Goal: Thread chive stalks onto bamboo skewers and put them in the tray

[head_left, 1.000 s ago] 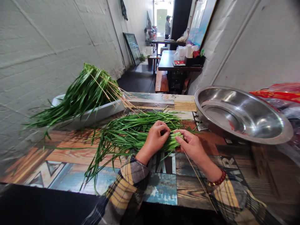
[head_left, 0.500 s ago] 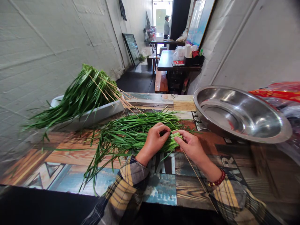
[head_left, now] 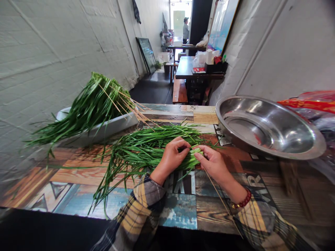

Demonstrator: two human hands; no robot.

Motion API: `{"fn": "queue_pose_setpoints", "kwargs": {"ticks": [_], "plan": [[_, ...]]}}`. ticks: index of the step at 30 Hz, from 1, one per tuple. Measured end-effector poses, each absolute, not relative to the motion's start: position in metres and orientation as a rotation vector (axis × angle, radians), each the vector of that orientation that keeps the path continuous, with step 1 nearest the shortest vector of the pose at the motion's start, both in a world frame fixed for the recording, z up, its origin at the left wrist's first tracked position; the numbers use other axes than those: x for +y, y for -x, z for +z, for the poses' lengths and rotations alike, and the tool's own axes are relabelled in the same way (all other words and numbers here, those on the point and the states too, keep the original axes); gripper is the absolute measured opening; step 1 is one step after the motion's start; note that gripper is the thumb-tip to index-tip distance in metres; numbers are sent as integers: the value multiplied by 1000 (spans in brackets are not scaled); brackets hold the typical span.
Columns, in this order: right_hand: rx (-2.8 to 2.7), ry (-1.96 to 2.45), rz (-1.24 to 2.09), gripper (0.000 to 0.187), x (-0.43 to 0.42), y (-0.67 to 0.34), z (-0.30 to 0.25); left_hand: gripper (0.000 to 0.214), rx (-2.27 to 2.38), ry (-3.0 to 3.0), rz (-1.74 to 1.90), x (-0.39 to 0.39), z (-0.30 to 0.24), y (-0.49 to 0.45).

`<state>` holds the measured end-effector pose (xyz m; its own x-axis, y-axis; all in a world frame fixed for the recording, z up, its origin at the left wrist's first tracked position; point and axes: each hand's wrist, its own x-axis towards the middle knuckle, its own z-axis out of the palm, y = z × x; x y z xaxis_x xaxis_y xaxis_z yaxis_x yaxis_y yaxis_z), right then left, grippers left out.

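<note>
head view, and here we go: my left hand (head_left: 175,155) is curled closed over a small bundle (head_left: 192,162) on the surface (head_left: 178,212), and my right hand (head_left: 214,164) has its pale stem ends clamped between thumb and fingers. a thin stick (head_left: 221,196) runs from beneath my right hand toward the near edge. how far along? partway, i'd judge: over on the left, a thick pile of greens (head_left: 94,99) with sticks (head_left: 111,99) poking out to its right looks done, while this bundle isn't finished and the loose greens (head_left: 149,135) just beyond look left to do. containers now! the white tray (head_left: 115,126) bears that pile, leaves spilling over its left end. far right, the metal basin (head_left: 290,127) shows its shiny inner wall, with a reddish patch, perhaps a reflection, low inside.
</note>
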<state>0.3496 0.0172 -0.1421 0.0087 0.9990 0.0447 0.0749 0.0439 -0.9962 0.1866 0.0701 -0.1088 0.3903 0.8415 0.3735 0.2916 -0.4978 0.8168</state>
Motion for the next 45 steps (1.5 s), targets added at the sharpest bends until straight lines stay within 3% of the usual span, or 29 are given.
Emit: {"fn": "queue_pose_setpoints", "kwargs": {"ticks": [7, 36, 45], "plan": [[-1285, 1246, 1074, 39, 16, -348, -137, 14, 908, -1983, 1092, 71, -110, -186], [-1470, 1292, 830, 25, 15, -350, -136, 22, 953, -2076, 826, 69, -109, -186], [-1359, 1232, 1061, 41, 13, -357, -124, 28, 1027, -1848, 886, 73, -106, -182]]}}
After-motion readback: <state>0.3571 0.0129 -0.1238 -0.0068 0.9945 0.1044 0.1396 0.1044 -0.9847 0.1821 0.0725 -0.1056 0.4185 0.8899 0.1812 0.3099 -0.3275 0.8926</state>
